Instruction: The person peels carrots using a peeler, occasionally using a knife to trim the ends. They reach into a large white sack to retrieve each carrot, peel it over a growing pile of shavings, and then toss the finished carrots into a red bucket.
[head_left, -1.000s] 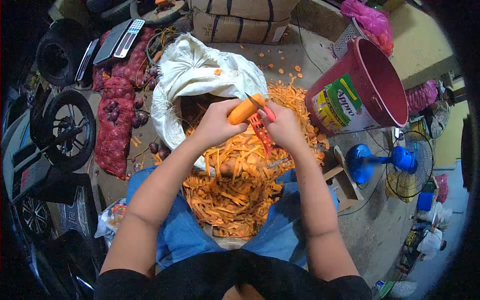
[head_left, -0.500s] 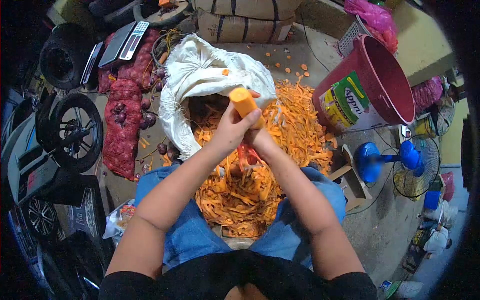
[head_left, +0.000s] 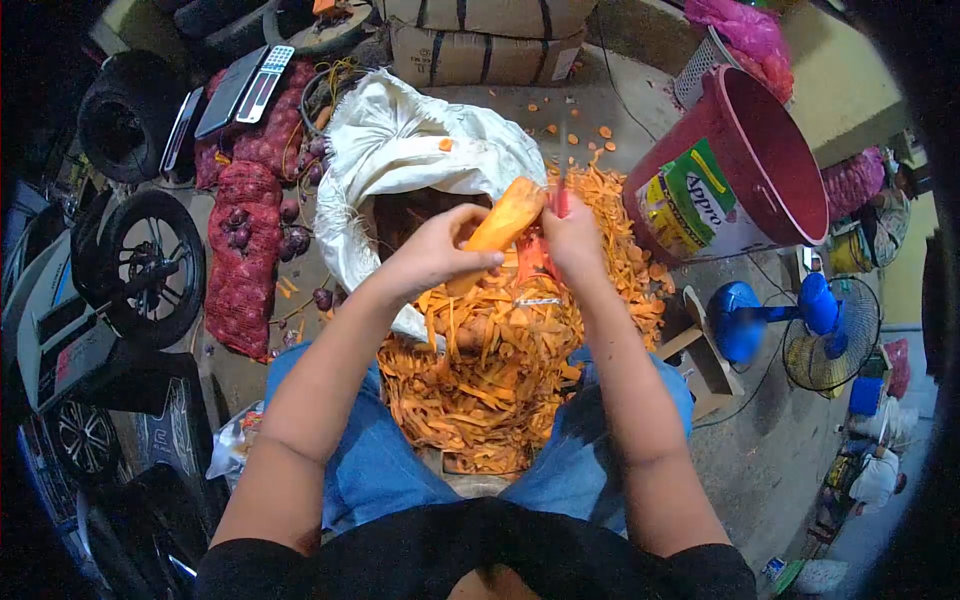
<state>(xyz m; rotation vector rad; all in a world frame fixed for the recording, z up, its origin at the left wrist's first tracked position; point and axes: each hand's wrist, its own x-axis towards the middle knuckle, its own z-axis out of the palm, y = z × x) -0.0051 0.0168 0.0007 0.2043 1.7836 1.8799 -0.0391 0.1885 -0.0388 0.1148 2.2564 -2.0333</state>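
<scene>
My left hand (head_left: 440,250) is wrapped round a thick orange carrot (head_left: 506,217), which slants up to the right with a browner patch near its far end. Close beside that end, my right hand (head_left: 576,240) grips the red handle of a knife (head_left: 561,195); its blurred blade points away from me. Under both hands lies a large heap of carrot peelings (head_left: 470,400), spread between my knees and off to the right. A red plastic piece (head_left: 535,258) shows below the carrot. Just beyond, a white woven sack (head_left: 400,150) gapes toward me.
A tall dark-red bucket (head_left: 660,170) stands to the right, with a blue fan (head_left: 740,325) nearer me. Red net bags of onions (head_left: 243,270) and a scale (head_left: 245,90) are on the left, beside a motorbike wheel (head_left: 150,255). Strapped cartons (head_left: 485,55) sit at the back.
My hands have moved apart sideways. The carrot has swung from pointing up toward me to slanting rightward, and the knife in my right hand now shows beside it.
</scene>
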